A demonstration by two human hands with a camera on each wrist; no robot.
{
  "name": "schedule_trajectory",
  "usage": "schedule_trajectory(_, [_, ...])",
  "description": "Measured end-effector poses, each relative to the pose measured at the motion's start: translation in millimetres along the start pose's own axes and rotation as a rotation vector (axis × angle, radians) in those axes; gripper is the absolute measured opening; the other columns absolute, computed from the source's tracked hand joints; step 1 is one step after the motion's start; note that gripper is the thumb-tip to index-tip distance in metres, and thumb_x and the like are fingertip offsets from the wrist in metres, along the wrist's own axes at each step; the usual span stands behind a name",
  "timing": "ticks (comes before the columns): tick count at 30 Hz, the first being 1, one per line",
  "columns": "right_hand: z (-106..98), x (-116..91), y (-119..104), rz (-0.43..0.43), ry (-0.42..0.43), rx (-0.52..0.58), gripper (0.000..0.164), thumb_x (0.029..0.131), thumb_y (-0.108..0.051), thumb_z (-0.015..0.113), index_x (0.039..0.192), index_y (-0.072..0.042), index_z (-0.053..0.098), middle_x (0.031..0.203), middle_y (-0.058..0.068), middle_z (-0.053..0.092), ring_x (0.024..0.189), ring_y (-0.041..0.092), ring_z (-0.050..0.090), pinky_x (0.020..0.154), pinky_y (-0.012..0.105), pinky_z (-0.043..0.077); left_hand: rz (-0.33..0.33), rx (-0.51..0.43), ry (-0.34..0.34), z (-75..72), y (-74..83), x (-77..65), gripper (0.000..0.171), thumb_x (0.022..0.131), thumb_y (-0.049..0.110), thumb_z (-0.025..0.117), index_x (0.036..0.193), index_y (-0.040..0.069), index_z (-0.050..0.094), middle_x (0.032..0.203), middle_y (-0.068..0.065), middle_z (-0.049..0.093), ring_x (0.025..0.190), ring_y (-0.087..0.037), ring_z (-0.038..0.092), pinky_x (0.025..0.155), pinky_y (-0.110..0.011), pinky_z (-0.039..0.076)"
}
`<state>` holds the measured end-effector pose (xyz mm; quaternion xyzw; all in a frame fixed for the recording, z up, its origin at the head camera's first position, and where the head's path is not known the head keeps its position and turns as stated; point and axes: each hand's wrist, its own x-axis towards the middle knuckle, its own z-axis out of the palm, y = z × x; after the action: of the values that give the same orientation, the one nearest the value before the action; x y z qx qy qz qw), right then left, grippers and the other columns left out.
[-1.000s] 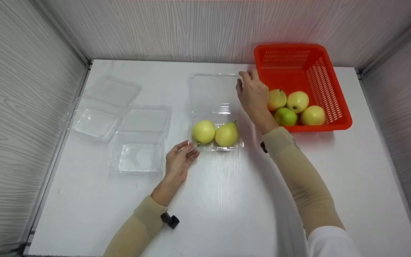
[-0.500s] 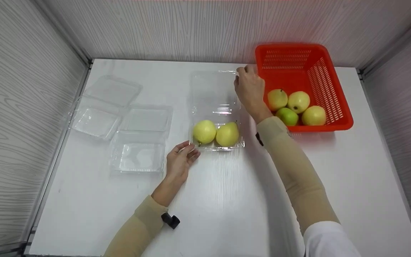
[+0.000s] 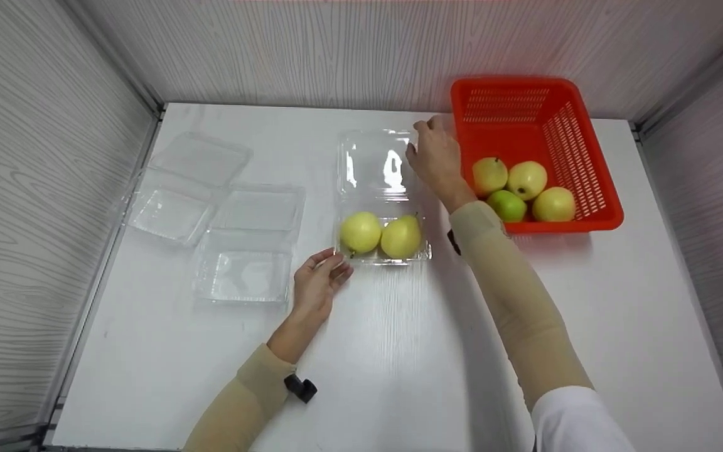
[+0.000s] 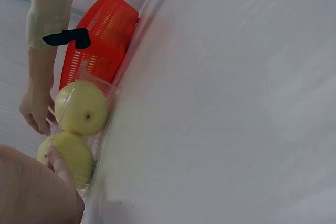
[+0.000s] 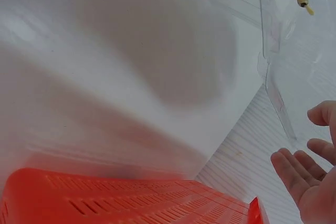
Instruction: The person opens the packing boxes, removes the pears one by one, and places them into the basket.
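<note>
A clear plastic clamshell container (image 3: 386,260) lies in the middle of the table with its lid (image 3: 371,166) folded back from the person. Two yellow-green pears, a left one (image 3: 360,232) and a right one (image 3: 401,237), sit side by side in its base. My left hand (image 3: 315,285) pinches the base's near left corner. My right hand (image 3: 438,160) is at the lid's far right corner; in the right wrist view its thumb and fingers (image 5: 294,174) are spread beside the lid's edge. Whether they touch it is hard to tell.
A red basket (image 3: 600,188) stands at the back right, holding several fruits, yellowish ones (image 3: 526,180) and a greener one (image 3: 507,206). Two more clear containers, a nearer one (image 3: 245,235) and a farther one (image 3: 179,188), lie unfolded on the left. Panel walls enclose the table.
My right hand has shifted slightly left along the lid's corner. The lid has changed its tilt, with bright reflections now on it. My left hand has stayed at the container's corner.
</note>
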<state>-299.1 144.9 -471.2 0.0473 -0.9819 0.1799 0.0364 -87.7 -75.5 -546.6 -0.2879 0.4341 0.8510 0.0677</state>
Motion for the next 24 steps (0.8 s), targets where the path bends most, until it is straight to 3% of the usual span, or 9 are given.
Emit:
schedule_trajectory(5, [-3,-4,-1,0.005,0.011,0.022,0.062,0.102,-0.04,0.064,0.155,-0.012,0.047,0.155,0.017,0.048,0.139,0.036,0.053,0.117,0.051,0.054,-0.002,-0.001,0.005,0.4,-0.9,0.7,0.022,0.099,-0.004,0.065,0.12,-0.003,0.059,0.093,-0.005,0.067,0.077,-0.014,0.072,0.078,-0.025,0.068])
schedule_trajectory(9, [-7,-11,0,-0.08,0.081,-0.028,0.073,0.098,-0.049,0.064,0.156,-0.011,0.043,0.156,0.019,0.044,0.145,0.037,0.044,0.115,0.051,0.054,0.002,0.011,-0.012,0.1,-0.3,0.1,0.022,0.1,-0.003,0.065,0.121,-0.003,0.058,0.097,-0.006,0.066,0.08,-0.015,0.071,0.079,-0.025,0.067])
schedule_trajectory(14, [-16,-20,-2,-0.178,0.12,-0.096,0.078,0.095,-0.056,0.062,0.155,-0.01,0.043,0.153,0.019,0.045,0.142,0.038,0.046,0.111,0.049,0.056,0.008,0.031,-0.036,-0.8,0.8,0.2,0.028,0.102,-0.001,0.064,0.128,-0.005,0.054,0.102,-0.006,0.065,0.087,-0.016,0.07,0.083,-0.025,0.066])
schedule_trajectory(24, [-40,-50,-6,-0.359,0.057,-0.039,0.085,0.094,-0.058,0.064,0.159,-0.013,0.037,0.16,0.019,0.041,0.147,0.038,0.042,0.117,0.053,0.051,0.009,0.016,-0.013,0.9,0.2,-0.4,0.024,0.101,-0.003,0.064,0.124,-0.005,0.056,0.096,-0.005,0.067,0.082,-0.015,0.071,0.079,-0.025,0.067])
